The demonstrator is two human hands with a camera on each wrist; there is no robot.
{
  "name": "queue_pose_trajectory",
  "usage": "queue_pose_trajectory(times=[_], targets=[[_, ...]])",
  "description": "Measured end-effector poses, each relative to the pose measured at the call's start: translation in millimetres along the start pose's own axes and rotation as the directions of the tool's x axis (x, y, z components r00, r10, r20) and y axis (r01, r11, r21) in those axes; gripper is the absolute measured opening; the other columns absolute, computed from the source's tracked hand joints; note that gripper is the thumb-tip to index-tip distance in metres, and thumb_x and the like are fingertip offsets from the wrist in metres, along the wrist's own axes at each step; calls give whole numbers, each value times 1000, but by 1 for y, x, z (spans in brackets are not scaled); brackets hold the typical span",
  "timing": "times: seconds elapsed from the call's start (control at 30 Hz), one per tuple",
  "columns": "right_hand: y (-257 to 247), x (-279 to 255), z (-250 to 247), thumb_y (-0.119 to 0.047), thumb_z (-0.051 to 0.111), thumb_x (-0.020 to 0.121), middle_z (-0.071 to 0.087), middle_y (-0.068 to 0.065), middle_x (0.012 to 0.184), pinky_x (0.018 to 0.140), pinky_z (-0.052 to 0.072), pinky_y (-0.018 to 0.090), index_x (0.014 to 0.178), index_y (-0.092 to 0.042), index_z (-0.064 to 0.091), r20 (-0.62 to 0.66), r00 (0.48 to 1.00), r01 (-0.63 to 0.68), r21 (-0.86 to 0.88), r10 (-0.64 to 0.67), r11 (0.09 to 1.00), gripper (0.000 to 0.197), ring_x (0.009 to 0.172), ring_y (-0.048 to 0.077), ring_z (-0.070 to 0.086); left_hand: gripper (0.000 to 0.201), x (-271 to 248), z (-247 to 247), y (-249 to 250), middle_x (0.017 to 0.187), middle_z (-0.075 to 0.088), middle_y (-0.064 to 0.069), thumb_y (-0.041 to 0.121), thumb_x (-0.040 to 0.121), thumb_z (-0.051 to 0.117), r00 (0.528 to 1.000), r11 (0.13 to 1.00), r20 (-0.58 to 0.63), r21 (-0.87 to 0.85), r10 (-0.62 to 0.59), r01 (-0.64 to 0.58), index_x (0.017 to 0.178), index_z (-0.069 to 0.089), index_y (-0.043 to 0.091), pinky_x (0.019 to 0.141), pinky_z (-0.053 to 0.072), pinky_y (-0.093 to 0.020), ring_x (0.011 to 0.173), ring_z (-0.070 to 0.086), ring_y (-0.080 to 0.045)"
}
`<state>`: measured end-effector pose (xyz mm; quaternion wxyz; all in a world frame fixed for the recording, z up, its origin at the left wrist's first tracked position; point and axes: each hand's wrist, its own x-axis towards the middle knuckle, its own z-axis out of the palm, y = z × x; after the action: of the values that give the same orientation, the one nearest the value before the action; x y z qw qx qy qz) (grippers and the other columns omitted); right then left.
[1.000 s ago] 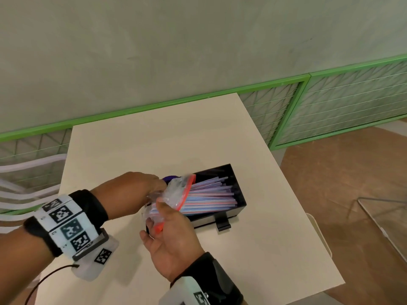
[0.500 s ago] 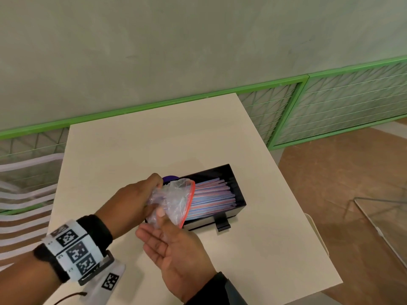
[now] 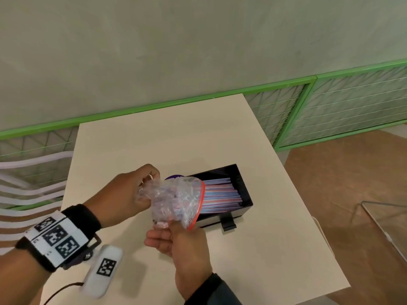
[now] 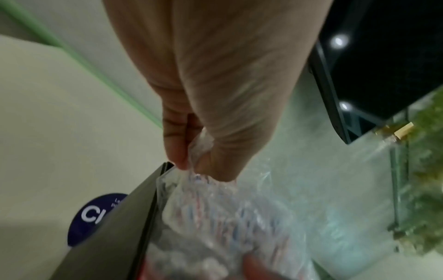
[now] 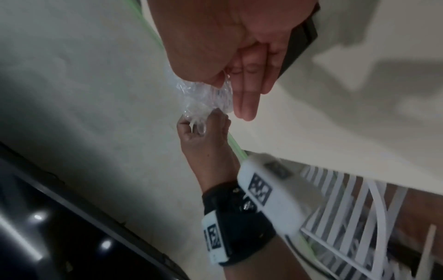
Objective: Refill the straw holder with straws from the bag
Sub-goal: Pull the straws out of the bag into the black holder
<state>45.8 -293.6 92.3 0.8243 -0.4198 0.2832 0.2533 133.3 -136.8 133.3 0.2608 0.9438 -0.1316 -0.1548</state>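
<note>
Right hand (image 3: 180, 243), nearest at 6 o'clock, pinched the lower edge of the bag (image 3: 176, 200) with thumb against straightened fingers. Left hand (image 3: 130, 194) at 9 o'clock gripped the bag's crumpled closed end. Straws (image 3: 220, 194) lay half out of the bag's mouth, in the black straw holder (image 3: 244, 190) on the bench (image 3: 176, 139) at 2 o'clock. I judged emptying under way; next, draw the bag back off the straws.

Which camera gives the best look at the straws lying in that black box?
The head view: the straws lie side by side in the black box. The left wrist view shows only blurred colours through the bag; the right wrist view shows no straws.
</note>
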Motion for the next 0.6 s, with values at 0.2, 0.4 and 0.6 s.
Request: queue_pose_trajectory(times=[0.2, 0.4, 0.6], targets=[[1, -12, 0, -33, 55, 100, 82, 8, 96, 72, 47, 27, 111, -15, 63, 105, 977, -174, -124, 187, 977, 22, 89, 20, 79, 45, -5, 9, -10, 93, 70, 3, 30, 72, 89, 992, 980, 96, -172, -81, 96, 103, 57, 34, 63, 48, -16, 72, 62, -7], [2, -18, -4, -37, 63, 96, 82, 7, 104, 91, 53, 36, 119, -18, 65, 127, 973, -184, -93, 195, 978, 30, 100, 19, 78, 30, -2, 28, -11, 75, 72, -2, 21, 70, 88, 966, 972, -177, -175, -187, 156, 80, 60, 24, 54, 40, -15, 62, 58, -18], [3, -19, -16, -25, 59, 99, 82, 14, 100, 89, 55, 30, 107, -5, 74, 6, 1000, 29, -11, -29, 1000, 27, 94, 25, 79, 38, -15, -1, -16, 88, 73, 9, 6, 86, 77, 991, 918, -34, -382, -131, 108, 112, 62, 29, 69, 55, -23, 61, 67, -12]])
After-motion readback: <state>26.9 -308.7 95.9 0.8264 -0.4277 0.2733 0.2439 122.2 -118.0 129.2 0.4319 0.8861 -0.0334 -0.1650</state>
